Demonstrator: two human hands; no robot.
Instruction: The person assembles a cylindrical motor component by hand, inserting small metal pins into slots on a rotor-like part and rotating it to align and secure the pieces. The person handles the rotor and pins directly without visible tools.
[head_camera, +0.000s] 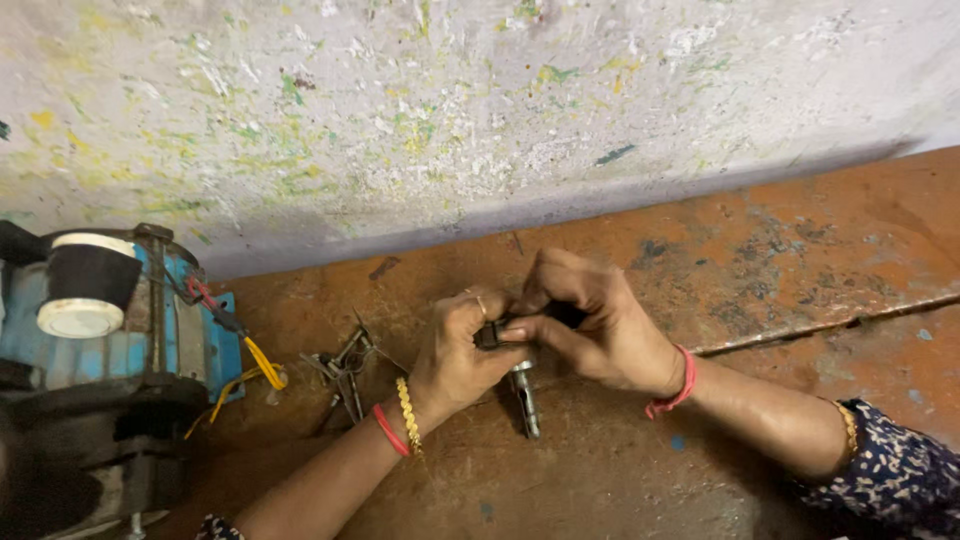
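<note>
Metal shaft part (524, 398) sits at the middle of the rusty workbench (780, 260), its upper end pinched between both hands: left hand (455, 355) and right hand (590, 320) curl their fingers around its dark head. Small pliers (345, 370) lie just left; a blue motor (110, 340) stands far left

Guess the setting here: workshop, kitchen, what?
Likely a small repair workshop: a rusty metal workbench, a blue electric motor with loose wires, small metal parts, and both hands working a metal shaft part.
</note>
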